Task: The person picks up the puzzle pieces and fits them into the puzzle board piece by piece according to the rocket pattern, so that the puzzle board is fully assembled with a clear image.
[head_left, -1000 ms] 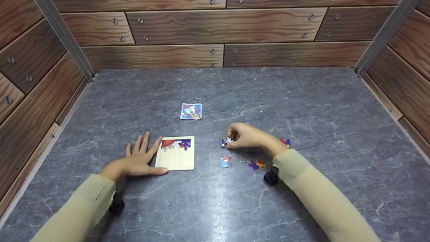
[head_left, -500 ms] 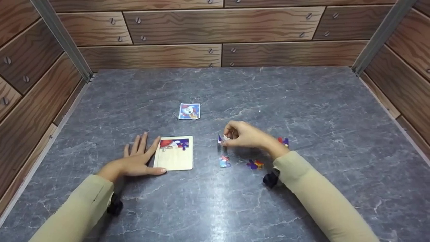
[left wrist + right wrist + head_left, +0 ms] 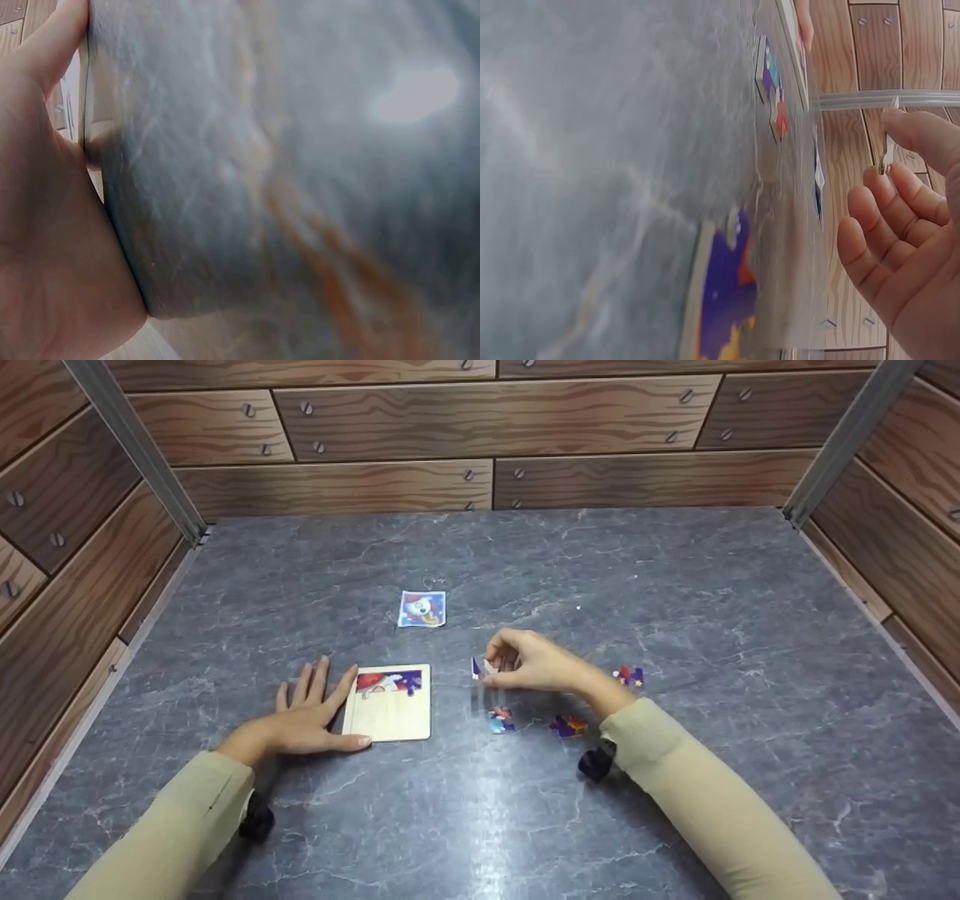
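My left hand (image 3: 307, 720) lies flat with spread fingers, its thumb and forefinger at the left edge of a wooden puzzle board (image 3: 390, 720). Pieces showing red, white and purple fill the board's top part; bare wood shows below. To the right of the board, my right hand (image 3: 529, 660) pinches a purple and white jigsaw piece (image 3: 476, 667) between thumb and fingertips, raised above the table. In the right wrist view that jigsaw piece (image 3: 888, 150) appears edge-on, with the other fingers loosely curled under it. The left wrist view shows mostly blurred tabletop beside the hand (image 3: 52, 247).
Three loose jigsaw pieces lie on the grey marbled table: a light blue and red piece (image 3: 501, 721), a purple and orange piece (image 3: 568, 726), and a red and purple piece (image 3: 628, 676) near the right wrist. A small picture card (image 3: 422, 609) lies beyond the board.
My right hand has lifted the purple and white jigsaw piece off the table and carried it slightly left, tilting it more upright. The left hand stays by the board.
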The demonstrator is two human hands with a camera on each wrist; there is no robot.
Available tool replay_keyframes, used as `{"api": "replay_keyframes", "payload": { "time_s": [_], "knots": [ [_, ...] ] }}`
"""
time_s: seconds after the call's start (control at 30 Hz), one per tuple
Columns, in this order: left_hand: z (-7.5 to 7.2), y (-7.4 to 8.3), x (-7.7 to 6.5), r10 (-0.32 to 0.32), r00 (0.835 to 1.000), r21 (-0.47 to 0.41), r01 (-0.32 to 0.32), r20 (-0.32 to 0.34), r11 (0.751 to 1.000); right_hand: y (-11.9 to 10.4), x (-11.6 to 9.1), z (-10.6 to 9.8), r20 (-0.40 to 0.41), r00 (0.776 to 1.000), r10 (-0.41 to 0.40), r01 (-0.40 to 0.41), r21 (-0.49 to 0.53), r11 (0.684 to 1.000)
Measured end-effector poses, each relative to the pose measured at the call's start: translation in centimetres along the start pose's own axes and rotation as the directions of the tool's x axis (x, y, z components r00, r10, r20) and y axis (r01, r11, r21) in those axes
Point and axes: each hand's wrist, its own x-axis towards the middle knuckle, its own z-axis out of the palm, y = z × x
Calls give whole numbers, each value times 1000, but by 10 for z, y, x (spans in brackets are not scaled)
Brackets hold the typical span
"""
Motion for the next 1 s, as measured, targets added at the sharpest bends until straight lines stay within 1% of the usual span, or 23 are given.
{"api": "replay_keyframes", "payload": {
  "time_s": [0.13,0.23,0.37,0.63,0.83,1.0],
  "knots": [
    [-4,0,0,-1,1000,9,1,-4,1000,-5,6,4,-6,999,-42,42,8,999],
    [-6,0,1,-7,1000,16,7,1,1000,-9,11,7,5,998,-64,64,8,998],
    [-6,0,2,-8,1000,18,8,4,1000,-14,17,15,25,997,-72,71,14,997],
    [-5,1,4,-7,1000,24,7,0,1000,-25,30,32,29,994,-109,109,18,994],
    [-1,0,3,-21,1000,8,21,19,1000,-31,37,44,37,991,-130,129,13,992],
    [0,-1,2,-28,999,1,28,19,1000,-37,43,53,32,991,-132,132,13,991]
  ]
}}
